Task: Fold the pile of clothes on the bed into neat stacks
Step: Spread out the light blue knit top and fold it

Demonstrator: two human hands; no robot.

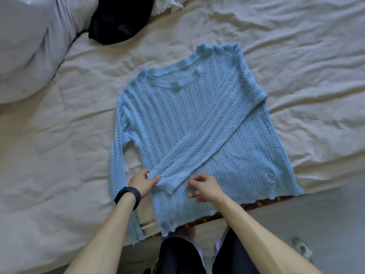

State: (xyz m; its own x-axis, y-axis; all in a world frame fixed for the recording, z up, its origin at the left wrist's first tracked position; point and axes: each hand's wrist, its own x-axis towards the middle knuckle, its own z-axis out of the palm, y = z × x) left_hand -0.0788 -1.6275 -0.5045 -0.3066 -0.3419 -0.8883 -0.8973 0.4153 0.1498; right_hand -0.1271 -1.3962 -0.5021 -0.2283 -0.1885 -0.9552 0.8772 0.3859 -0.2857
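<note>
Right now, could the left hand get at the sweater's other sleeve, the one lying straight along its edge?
Probably yes. The straight sleeve lies uncovered right beside the left hand, but that hand pinches the folded sleeve's cuff and would have to let go first.

a big white puffy pillow (29,46) lies in the top left corner, all soft and bumpy. a black band (128,196) goes round my left wrist. down low i see my dark trousers (177,256). the grey floor (325,214) is on the right, with a small white thing (302,249) on it, too blurry to name. a thin patterned strip (266,202), red and yellow, runs beside the floor.
</note>
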